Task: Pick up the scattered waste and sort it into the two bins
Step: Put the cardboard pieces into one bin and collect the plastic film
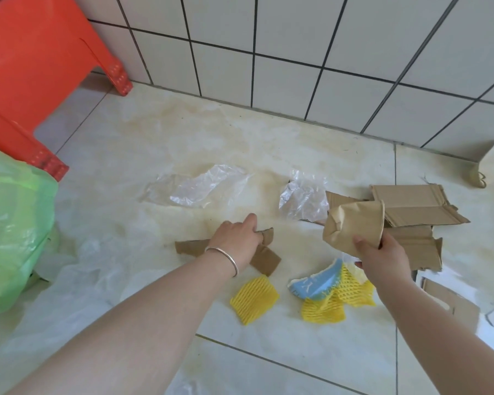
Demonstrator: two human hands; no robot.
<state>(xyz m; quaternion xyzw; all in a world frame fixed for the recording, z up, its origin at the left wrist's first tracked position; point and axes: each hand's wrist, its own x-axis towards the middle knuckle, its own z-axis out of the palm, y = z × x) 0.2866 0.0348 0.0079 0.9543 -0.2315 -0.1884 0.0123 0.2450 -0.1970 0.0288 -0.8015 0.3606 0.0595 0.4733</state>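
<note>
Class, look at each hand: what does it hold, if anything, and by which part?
The left hand grips a cardboard strip near its middle. The right hand holds a crushed paper cup by its rim end.

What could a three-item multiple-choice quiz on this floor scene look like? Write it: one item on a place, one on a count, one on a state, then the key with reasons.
1. Where does the green bag sit?
A. At the left edge, beside the red stool
B. Against the tiled wall on the right
C. Between the two arms

2. How many yellow foam nets lie on the floor?
A. One
B. Two
C. Four

3. What is the right hand doing?
A. Lying flat on the floor
B. Hanging idle
C. Gripping a crushed brown paper cup

Key: 1 A, the bag fills the left edge just below the stool's leg. 2 B, one net lies alone and another sits under a blue scrap. 3 C, its fingers curl round the cup, held off the floor.
</note>
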